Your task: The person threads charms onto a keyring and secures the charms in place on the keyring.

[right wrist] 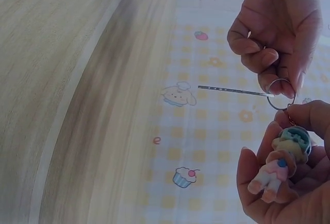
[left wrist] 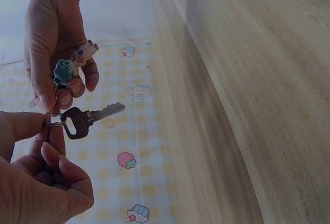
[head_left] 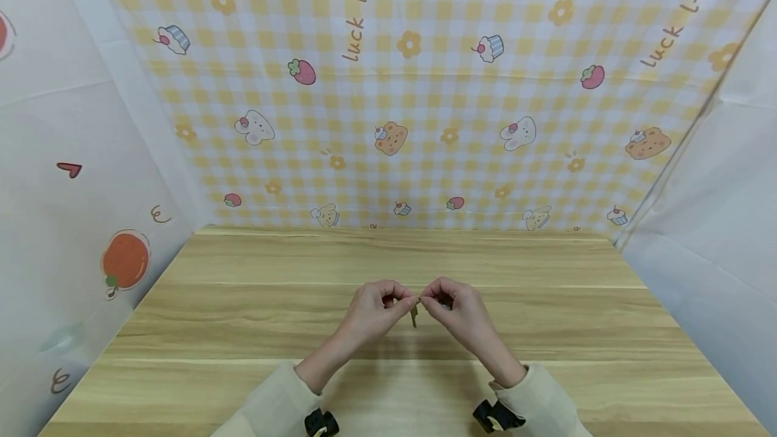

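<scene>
Both hands meet above the wooden table in the head view. My left hand (head_left: 381, 309) pinches a metal key ring (left wrist: 55, 124) between thumb and forefinger. Hanging on that ring is a key (left wrist: 105, 112), its toothed blade pointing out toward the table side. My right hand (head_left: 461, 312) pinches the short chain (right wrist: 292, 122) where it joins the ring. A small doll charm (right wrist: 277, 167) with a blue-green cap and pink top dangles from the chain and lies against the right hand's curled fingers. In the head view the fingers hide most of the charm.
The light wood table (head_left: 388, 396) spreads around and below the hands. Behind it hangs a yellow checked cloth (head_left: 388, 93) with cartoon prints. White sheets (head_left: 54, 120) close off the left and right sides.
</scene>
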`<state>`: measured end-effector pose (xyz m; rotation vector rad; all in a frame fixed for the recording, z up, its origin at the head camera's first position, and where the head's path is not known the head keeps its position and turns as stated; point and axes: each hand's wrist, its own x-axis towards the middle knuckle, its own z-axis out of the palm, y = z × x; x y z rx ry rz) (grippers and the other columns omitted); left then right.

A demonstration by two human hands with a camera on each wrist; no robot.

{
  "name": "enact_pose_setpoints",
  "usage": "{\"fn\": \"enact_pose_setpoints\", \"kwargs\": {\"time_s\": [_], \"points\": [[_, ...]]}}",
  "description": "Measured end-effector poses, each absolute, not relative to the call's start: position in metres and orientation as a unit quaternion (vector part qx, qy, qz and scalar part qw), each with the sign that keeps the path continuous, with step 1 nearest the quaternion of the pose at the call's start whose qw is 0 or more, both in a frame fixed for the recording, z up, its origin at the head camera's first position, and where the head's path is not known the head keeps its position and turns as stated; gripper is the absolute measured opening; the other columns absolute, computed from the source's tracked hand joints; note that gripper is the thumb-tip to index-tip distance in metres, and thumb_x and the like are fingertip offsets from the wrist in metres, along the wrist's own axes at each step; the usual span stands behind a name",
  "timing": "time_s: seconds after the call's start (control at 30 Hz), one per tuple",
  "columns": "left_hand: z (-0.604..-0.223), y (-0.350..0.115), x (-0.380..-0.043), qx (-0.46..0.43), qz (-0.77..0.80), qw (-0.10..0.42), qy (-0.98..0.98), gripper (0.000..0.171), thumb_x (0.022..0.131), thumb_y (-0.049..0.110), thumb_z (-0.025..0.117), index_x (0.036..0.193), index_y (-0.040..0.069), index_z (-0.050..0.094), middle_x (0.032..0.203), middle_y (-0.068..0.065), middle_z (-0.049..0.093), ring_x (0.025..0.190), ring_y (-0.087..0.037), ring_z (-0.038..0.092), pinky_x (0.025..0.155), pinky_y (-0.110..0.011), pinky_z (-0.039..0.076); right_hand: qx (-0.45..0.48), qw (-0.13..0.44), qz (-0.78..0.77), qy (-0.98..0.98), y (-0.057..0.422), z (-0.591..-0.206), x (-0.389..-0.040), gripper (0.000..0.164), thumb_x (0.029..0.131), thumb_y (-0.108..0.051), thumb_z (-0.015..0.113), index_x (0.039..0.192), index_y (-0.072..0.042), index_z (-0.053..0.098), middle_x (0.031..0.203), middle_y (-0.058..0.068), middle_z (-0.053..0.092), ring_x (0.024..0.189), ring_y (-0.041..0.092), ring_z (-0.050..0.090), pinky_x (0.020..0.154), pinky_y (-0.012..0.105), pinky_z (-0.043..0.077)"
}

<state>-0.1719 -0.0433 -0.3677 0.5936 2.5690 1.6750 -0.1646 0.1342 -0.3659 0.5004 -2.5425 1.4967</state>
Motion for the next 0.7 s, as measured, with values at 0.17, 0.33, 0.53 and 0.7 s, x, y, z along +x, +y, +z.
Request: {"fn": "enact_pose_setpoints", "kwargs": {"time_s": [0.17, 0.33, 0.53, 0.7], "points": [[-0.369, -0.045, -0.172, 0.179, 0.555, 0.022, 0.812, 0.014, 0.090, 0.014, 0.063, 0.088, 0.001, 0.067, 0.065, 0.000, 0.053, 0.052, -0.003, 0.037, 0.046, -0.018, 0.029, 0.172, 0.067, 0.502, -0.845, 0.135, -0.368, -0.166, 0.004, 0.087, -0.005, 0.065, 0.084, -0.003, 0.066, 0.073, 0.003, 0.062, 0.058, 0.003, 0.045, 0.052, 0.018, 0.039], [-0.371, -0.046, -0.174, 0.164, 0.580, 0.034, 0.797, 0.015, 0.092, 0.016, 0.061, 0.090, 0.002, 0.067, 0.079, -0.006, 0.062, 0.064, -0.008, 0.047, 0.053, -0.019, 0.037, 0.189, 0.034, 0.515, -0.835, 0.141, -0.371, -0.169, 0.005, 0.089, -0.006, 0.063, 0.088, -0.001, 0.065, 0.074, 0.008, 0.061, 0.057, 0.002, 0.046, 0.049, 0.019, 0.040], [-0.374, -0.047, -0.176, 0.153, 0.609, 0.046, 0.777, 0.020, 0.094, 0.020, 0.058, 0.095, 0.001, 0.064, 0.100, -0.009, 0.065, 0.094, -0.018, 0.059, 0.079, -0.031, 0.049, 0.213, -0.031, 0.502, -0.838, 0.148, -0.374, -0.172, 0.009, 0.087, -0.007, 0.065, 0.093, -0.001, 0.065, 0.080, 0.005, 0.063, 0.065, 0.003, 0.052, 0.055, 0.020, 0.045], [-0.378, -0.048, -0.177, 0.173, 0.622, 0.073, 0.760, 0.025, 0.098, 0.022, 0.051, 0.097, -0.003, 0.058, 0.117, -0.014, 0.063, 0.111, -0.027, 0.057, 0.096, -0.043, 0.045, 0.251, -0.062, 0.484, -0.836, 0.154, -0.377, -0.174, 0.010, 0.087, -0.006, 0.065, 0.094, 0.001, 0.064, 0.086, 0.007, 0.064, 0.073, 0.003, 0.054, 0.064, 0.022, 0.048]]}}
